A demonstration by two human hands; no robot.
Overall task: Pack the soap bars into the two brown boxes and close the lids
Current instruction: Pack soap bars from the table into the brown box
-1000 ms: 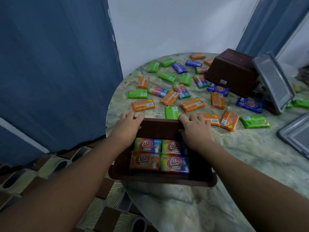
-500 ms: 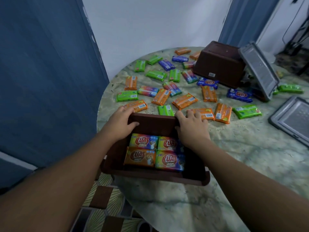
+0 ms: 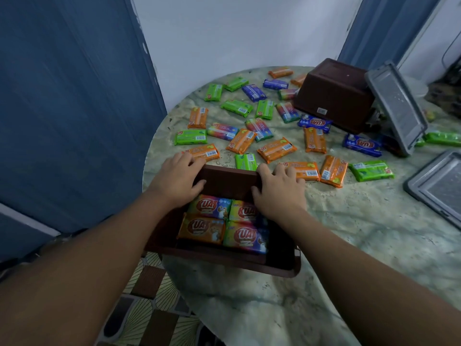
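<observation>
Since a second ago the near brown box (image 3: 224,260) has barely shifted on the table (image 3: 349,233); both hands have kept their hold on its far wall, and only the person's head has swung a little, bringing more of the right side into sight. That suggests the box is being steadied or nudged into place rather than filled just now.

The left hand (image 3: 175,177) has its grip curled over the far left corner of the box, thumb inside the wall. Inside lie four soap bars (image 3: 225,224), flat and face up in two rows of two, with room to spare. The right hand (image 3: 278,193) grasps the far right part of the same wall, fingers draped over the rim.

Beyond the box, many loose wrapped bars (image 3: 275,149), orange, green, blue and rainbow, lie scattered across the table. Further right the second brown box (image 3: 334,92) lies tipped over, bottom showing, with a grey lid (image 3: 396,107) leaning on it; whether anything is under it I cannot tell. Another grey lid (image 3: 439,186) lies flat at the right edge. Most of the packing remains.
</observation>
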